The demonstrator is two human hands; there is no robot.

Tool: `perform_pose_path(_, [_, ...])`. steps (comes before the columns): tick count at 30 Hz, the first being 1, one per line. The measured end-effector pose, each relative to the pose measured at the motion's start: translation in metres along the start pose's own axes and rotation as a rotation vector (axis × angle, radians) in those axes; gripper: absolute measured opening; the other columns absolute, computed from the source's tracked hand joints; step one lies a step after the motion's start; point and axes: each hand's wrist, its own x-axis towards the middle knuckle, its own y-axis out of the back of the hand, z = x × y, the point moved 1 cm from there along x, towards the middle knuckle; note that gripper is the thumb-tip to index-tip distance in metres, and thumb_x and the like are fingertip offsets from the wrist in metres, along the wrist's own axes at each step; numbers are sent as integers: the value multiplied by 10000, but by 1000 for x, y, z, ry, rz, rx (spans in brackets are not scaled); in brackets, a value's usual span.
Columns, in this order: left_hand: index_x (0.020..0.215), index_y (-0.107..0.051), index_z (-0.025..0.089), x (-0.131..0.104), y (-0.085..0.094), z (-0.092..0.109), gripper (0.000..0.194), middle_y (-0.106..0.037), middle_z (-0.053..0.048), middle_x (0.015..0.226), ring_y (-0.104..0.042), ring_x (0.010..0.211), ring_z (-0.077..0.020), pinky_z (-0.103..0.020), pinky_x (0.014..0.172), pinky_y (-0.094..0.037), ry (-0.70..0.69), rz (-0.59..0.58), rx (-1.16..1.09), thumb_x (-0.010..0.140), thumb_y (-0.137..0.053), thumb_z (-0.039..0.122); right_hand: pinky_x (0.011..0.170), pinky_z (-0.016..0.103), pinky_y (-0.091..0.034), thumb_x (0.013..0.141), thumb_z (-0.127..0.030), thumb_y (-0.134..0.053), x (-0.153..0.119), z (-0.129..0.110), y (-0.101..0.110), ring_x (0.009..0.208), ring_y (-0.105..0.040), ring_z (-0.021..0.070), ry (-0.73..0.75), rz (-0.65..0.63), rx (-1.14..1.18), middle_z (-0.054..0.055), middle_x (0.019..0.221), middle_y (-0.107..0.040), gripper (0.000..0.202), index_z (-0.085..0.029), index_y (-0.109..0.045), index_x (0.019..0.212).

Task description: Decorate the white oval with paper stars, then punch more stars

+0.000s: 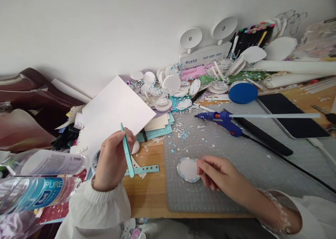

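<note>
From the head camera: the left hand is up over the wooden desk edge, fingers curled around a thin teal paper strip that stands nearly upright, pinched along its length between thumb and fingers. Just behind it leans a white sheet of card, tilted on a stack of pastel papers. A second punched teal strip lies flat on the desk just beside that hand.

Over on the grey cutting mat, the right hand rests low, fingertips pressed on the right edge of a small white disc with a blue-dotted rim; the disc lies flat near the mat's left front part. The fingers are bent onto it, not wrapped around it.

Farther back on the mat lies a blue glue gun with a clear glue stick jutting right, tiny blue confetti scattered near its nozzle. Behind, a heap of white discs, a round blue pad and a dark tablet. At far left, a plastic water bottle lies on its side.
</note>
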Motion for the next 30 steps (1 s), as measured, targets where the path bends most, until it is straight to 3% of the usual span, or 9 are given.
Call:
perform_pose_path(4, [555, -587, 171, -2, -3, -7, 268, -456, -12, 650, -406, 676, -151, -267, 645, -396, 7, -3, 87, 816, -559, 224, 524, 271, -431, 947, -425, -420, -10, 4, 12, 531, -549, 147, 248, 160, -421, -6, 588, -574, 337, -228, -538, 702])
perform_pose_path(9, [525, -559, 180, -1, -8, -18, 275, -461, -20, 610, -407, 654, -165, -284, 608, -355, 4, -38, 207, 785, -566, 269, 618, 325, -461, 881, -368, -532, -5, 7, 61, 631, -573, 199, 411, 710, -787, 32, 714, -578, 145, -225, -517, 863])
perform_pose_path(12, [498, -531, 179, 1, -13, -35, 309, -459, -11, 581, -389, 609, -152, -284, 593, -334, 2, -138, 278, 778, -572, 303, 789, 432, -471, 831, -412, -559, 8, 11, 82, 849, -580, 310, 451, 903, -1041, 148, 888, -593, 313, -157, -497, 1001])
perform_pose_path(15, [480, -486, 174, 2, -20, -59, 348, -436, 5, 571, -389, 599, -138, -278, 602, -323, 19, -251, 348, 794, -579, 292, 853, 470, -442, 842, -405, -531, 26, 13, 85, 954, -550, 363, 380, 834, -1220, 229, 987, -598, 398, -76, -503, 1066])
perform_pose_path(18, [489, -474, 169, 4, -29, -77, 384, -418, 16, 572, -382, 584, -125, -269, 583, -308, 43, -382, 377, 815, -588, 335, 790, 466, -438, 871, -325, -478, 41, 9, 81, 884, -550, 369, 275, 715, -1288, 238, 870, -603, 293, -51, -552, 944])
perform_pose_path(21, [474, -442, 167, 5, -35, -85, 428, -394, 25, 558, -383, 588, -122, -265, 584, -305, 25, -469, 374, 820, -601, 362, 747, 438, -439, 867, -218, -424, 51, 2, 79, 818, -560, 343, 273, 691, -1266, 214, 790, -600, 193, -80, -558, 853])
perform_pose_path(26, [481, -407, 169, 4, -36, -86, 441, -375, 29, 563, -365, 576, -116, -262, 567, -291, 13, -533, 350, 831, -600, 354, 701, 374, -461, 836, -286, -530, 51, -4, 80, 786, -602, 295, 284, 798, -1134, 156, 808, -623, 176, -135, -553, 922])
perform_pose_path(30, [496, -369, 174, 2, -35, -87, 433, -374, 29, 570, -357, 572, -113, -259, 557, -284, -7, -573, 334, 837, -595, 314, 596, 347, -465, 732, -391, -677, 41, 0, 70, 600, -615, 244, 233, 830, -761, 90, 629, -630, 229, -199, -556, 697])
